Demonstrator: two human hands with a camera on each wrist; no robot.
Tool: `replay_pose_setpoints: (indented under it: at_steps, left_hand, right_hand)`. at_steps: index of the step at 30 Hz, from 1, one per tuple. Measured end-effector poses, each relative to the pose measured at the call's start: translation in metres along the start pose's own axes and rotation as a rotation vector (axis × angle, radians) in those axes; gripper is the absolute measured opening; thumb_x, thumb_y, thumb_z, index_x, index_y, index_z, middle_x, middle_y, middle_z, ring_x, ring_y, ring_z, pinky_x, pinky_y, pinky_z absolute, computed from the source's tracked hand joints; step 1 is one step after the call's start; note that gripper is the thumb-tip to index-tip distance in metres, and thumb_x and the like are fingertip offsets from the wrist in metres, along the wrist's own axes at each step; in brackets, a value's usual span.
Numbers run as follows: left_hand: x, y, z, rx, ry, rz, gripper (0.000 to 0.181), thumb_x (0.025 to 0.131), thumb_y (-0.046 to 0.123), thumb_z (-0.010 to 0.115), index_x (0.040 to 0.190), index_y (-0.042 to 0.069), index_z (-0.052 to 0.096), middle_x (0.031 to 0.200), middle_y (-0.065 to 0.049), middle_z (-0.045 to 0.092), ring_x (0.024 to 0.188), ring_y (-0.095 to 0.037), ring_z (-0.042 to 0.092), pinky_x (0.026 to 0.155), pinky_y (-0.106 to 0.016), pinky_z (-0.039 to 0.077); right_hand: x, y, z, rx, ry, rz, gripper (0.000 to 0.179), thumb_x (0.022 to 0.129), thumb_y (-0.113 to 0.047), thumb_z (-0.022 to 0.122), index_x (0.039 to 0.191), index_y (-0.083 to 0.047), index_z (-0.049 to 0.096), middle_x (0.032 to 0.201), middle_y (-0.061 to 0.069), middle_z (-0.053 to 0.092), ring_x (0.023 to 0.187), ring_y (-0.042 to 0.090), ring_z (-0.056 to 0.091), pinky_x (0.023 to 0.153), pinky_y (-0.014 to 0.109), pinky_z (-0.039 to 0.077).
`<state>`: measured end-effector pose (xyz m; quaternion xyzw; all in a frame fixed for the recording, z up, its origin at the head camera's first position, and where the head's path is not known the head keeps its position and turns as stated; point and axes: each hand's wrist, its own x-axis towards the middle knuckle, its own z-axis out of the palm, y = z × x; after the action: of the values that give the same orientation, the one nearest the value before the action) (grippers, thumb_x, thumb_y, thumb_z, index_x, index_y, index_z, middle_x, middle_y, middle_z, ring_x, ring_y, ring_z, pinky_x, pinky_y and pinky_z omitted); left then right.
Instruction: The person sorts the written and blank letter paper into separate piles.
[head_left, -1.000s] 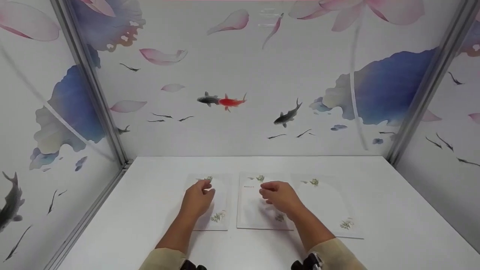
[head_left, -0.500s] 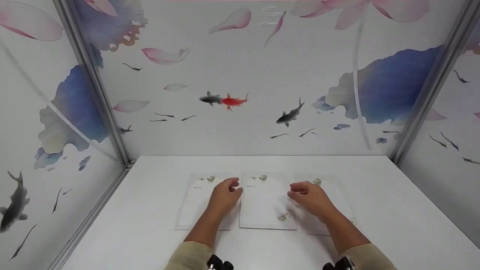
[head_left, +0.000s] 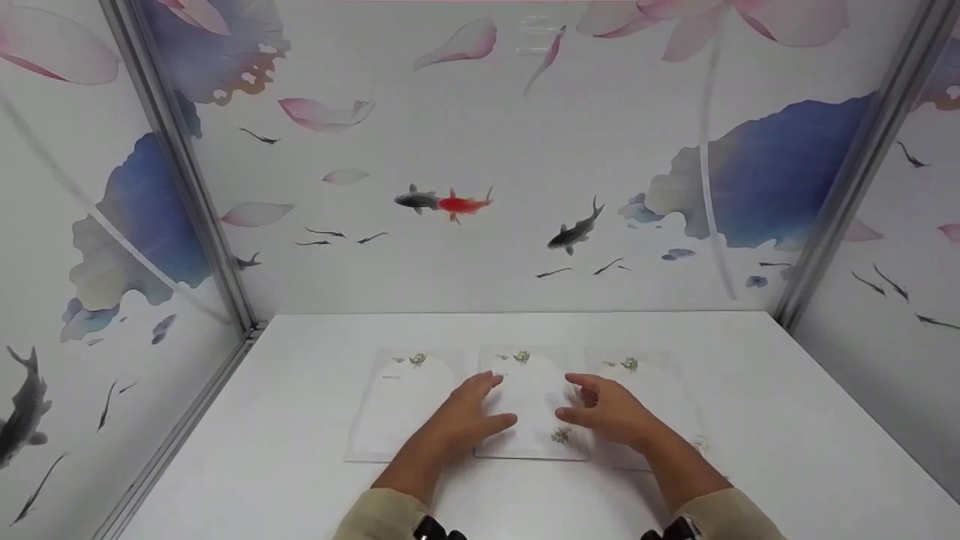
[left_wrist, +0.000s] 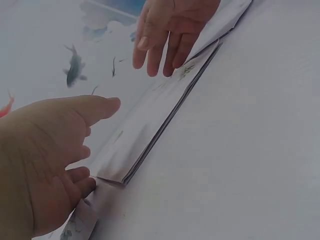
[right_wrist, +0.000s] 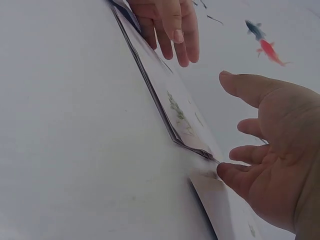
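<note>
Three white stacks of paper with printed green plant sprigs lie side by side on the table. Over the left edge of the middle paper stack (head_left: 534,397) is my left hand (head_left: 466,412), its thumb and fingers spread apart. My right hand (head_left: 611,411) faces it across the stack's right edge, thumb and fingers likewise spread. Neither hand holds anything. In the left wrist view, the middle stack (left_wrist: 150,122) shows several layered sheets along its near edge. The right wrist view has little-finger side of the right hand (right_wrist: 277,155) close to the stack's corner.
The left paper stack (head_left: 394,409) lies beside my left forearm, and the right paper stack (head_left: 664,390) is partly covered by my right hand and forearm. A white table (head_left: 315,352) runs back to a wall panel (head_left: 480,277) printed with fish and petals.
Both hands moved right first. Since then the left hand has gone slightly right and nearer, the right hand slightly back left. Fingers and thumbs have spread wider around the middle stack.
</note>
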<state>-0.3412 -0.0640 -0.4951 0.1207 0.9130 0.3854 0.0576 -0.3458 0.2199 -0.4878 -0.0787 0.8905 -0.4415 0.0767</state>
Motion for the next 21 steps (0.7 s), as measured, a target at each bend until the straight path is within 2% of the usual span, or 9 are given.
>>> replay_pose_setpoints:
  at_steps: [6,11,17,21]
  left_hand:
    - [0.000,-0.001,0.000,0.126,-0.087,0.038,0.090,0.089,0.060,0.079,0.164,0.024,0.044,0.179,-0.004,0.028,0.167,-0.033,0.025,0.132,-0.062,0.029]
    - [-0.001,-0.003,-0.001,0.213,-0.154,0.093,0.097,0.088,0.067,0.076,0.165,0.019,0.043,0.181,-0.004,0.022,0.168,-0.034,0.019,0.133,-0.061,0.028]
    - [-0.001,-0.005,0.000,0.279,-0.166,0.111,0.092,0.089,0.062,0.076,0.162,0.013,0.047,0.177,-0.004,0.032,0.167,-0.029,0.025,0.134,-0.053,0.028]
    - [-0.001,-0.004,0.001,0.328,-0.154,0.116,0.090,0.090,0.060,0.077,0.160,0.011,0.051,0.175,-0.004,0.036,0.165,-0.028,0.029,0.135,-0.049,0.029]
  right_hand:
    - [0.000,0.000,0.005,-0.122,-0.052,0.004,0.094,0.080,-0.046,0.094,0.159,-0.021,0.052,0.171,0.014,0.043,0.158,0.040,0.042,0.129,0.058,0.035]
    - [0.000,0.001,0.008,-0.222,-0.075,-0.023,0.090,0.079,-0.047,0.095,0.156,-0.022,0.057,0.176,0.009,0.035,0.163,0.040,0.032,0.131,0.063,0.029]
    - [0.000,-0.002,0.011,-0.287,-0.077,-0.007,0.076,0.080,-0.040,0.095,0.147,-0.019,0.066,0.169,0.006,0.047,0.161,0.039,0.036,0.132,0.061,0.029]
    - [-0.001,-0.003,0.013,-0.301,-0.069,0.011,0.073,0.079,-0.036,0.096,0.144,-0.017,0.069,0.167,0.006,0.051,0.160,0.039,0.039,0.131,0.060,0.030]
